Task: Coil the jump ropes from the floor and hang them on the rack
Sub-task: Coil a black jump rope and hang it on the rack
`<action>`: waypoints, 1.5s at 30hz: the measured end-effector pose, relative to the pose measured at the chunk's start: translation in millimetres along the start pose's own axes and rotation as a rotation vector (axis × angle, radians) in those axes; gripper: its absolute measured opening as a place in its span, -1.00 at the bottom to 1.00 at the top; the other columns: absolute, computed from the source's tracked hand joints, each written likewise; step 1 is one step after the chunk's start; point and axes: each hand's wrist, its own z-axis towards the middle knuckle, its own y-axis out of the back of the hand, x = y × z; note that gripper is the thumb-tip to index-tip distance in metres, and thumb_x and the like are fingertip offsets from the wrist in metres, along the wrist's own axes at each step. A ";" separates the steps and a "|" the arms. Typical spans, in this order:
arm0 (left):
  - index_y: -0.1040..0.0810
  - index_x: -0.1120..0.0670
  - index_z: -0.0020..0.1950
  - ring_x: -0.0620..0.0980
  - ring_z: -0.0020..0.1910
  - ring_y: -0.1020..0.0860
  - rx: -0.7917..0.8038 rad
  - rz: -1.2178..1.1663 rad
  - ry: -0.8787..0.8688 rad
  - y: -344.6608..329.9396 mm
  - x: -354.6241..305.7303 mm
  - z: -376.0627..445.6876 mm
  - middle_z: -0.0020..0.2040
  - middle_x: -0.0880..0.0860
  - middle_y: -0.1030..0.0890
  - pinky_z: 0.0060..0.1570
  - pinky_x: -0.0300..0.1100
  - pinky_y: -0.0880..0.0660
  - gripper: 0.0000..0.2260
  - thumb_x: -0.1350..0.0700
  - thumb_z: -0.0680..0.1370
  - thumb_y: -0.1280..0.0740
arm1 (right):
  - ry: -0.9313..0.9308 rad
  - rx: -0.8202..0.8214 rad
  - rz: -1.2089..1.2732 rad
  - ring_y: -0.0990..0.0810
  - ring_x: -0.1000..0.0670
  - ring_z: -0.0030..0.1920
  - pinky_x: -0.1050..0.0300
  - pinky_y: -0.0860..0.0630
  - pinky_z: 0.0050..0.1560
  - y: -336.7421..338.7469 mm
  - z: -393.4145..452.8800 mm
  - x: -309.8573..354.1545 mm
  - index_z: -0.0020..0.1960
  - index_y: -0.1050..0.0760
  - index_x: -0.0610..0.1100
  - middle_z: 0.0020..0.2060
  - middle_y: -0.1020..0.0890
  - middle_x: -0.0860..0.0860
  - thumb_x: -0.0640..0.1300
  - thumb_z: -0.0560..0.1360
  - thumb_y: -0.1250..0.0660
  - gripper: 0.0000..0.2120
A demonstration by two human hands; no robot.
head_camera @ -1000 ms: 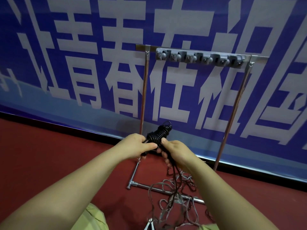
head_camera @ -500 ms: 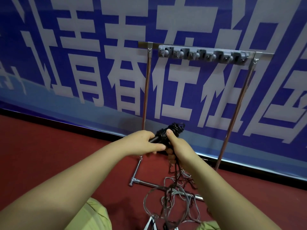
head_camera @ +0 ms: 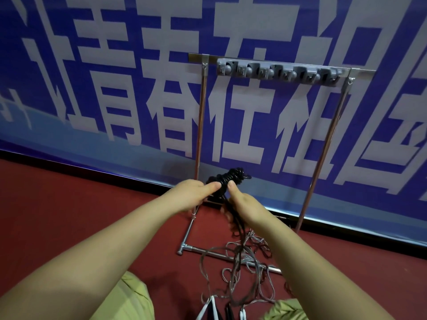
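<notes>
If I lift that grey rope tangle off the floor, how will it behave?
The grey ropes will probably hang limp; they lie in loose loops. Likely to snag, since strands cross the rack's base bar. Thin cord suggests light weight.

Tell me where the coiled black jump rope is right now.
In the head view the coiled black jump rope sits centre frame, held between the left hand and right hand, in front of the rack, low beside its left upright.

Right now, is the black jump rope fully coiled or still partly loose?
Partly loose. The black jump rope is wound tight above both hands, but a strand trails from the right hand to the floor.
</notes>
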 end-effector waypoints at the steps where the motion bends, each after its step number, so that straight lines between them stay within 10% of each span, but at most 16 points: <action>1: -0.48 0.10 -0.27 -0.05 -0.43 -0.43 -0.060 0.082 -0.039 2.4 0.5 1.1 -0.37 0.02 -0.48 -0.34 -0.16 -0.33 -0.55 -0.28 0.52 -0.20 | -0.002 -0.021 -0.022 -0.56 -0.04 -0.36 -0.01 -0.56 -0.12 -1.7 1.7 -1.8 -0.21 -0.55 -0.21 -0.45 -0.56 -0.01 0.37 0.53 0.09 -0.27; 13: -0.45 -0.03 -0.28 -0.15 -0.35 -0.45 -0.307 0.431 -0.243 12.6 -5.4 -12.0 -0.35 -0.08 -0.50 -0.40 -0.19 -0.27 -0.64 -0.30 0.35 -0.39 | 0.068 -0.084 0.208 -0.21 0.08 -0.53 0.17 -0.21 -0.44 -11.5 -0.3 10.4 -0.22 -0.52 -0.16 -0.59 -0.29 0.12 0.25 0.60 0.01 -0.43; 19: -0.58 0.12 -0.07 -0.02 -0.33 -0.60 0.357 -0.397 0.086 28.1 -2.7 -17.1 -0.24 0.09 -0.66 -0.31 -0.23 -0.47 -0.39 -0.36 0.52 0.00 | 0.221 -0.053 0.054 -0.22 0.03 -0.42 0.15 -0.18 -0.38 -11.2 -7.9 3.4 -0.20 -0.42 -0.16 -0.42 -0.29 -0.02 0.27 0.58 -0.02 -0.47; 24: -0.56 0.14 -0.30 -0.09 -0.58 -0.38 0.671 -0.590 0.189 24.9 19.6 -24.6 -0.51 0.02 -0.47 -0.35 -0.21 -0.40 -0.31 -0.45 0.34 0.01 | 0.309 0.022 -0.126 -0.29 0.00 -0.30 0.14 -0.23 -0.29 -10.6 -21.4 9.2 -0.17 -0.37 -0.13 -0.30 -0.34 -0.09 0.16 0.62 -0.02 -0.59; 29: -0.41 0.08 -0.32 -0.12 -0.61 -0.18 0.446 -0.540 0.149 9.1 12.8 -24.7 -0.56 -0.07 -0.25 -0.40 -0.22 -0.33 -0.38 -0.45 0.44 0.05 | 0.252 -0.012 -0.143 -0.25 0.13 -0.49 0.16 -0.20 -0.37 -6.9 -10.3 6.9 -0.32 -0.38 -0.06 -0.46 -0.31 0.06 0.17 0.61 -0.03 -0.55; 40: -0.56 0.15 -0.13 -0.05 -0.57 -0.32 0.009 -0.183 0.014 0.1 18.3 -10.2 -0.54 -0.05 -0.40 -0.30 -0.15 -0.35 -0.43 -0.32 0.53 -0.08 | 0.129 -0.188 -0.113 -0.26 0.11 -0.57 0.25 -0.27 -0.45 -17.1 -6.2 -1.7 -0.33 -0.30 -0.13 -0.49 -0.33 0.01 0.33 0.53 -0.08 -0.46; 45: -0.48 0.06 -0.27 -0.04 -0.41 -0.46 -0.128 0.191 -0.080 3.9 22.3 -9.2 -0.37 -0.01 -0.51 -0.32 -0.15 -0.33 -0.54 -0.33 0.49 -0.20 | 0.016 -0.088 0.175 -0.42 0.05 -0.43 0.17 -0.34 -0.33 -16.0 -10.5 5.4 -0.19 -0.56 -0.19 -0.44 -0.48 0.00 0.36 0.52 0.00 -0.33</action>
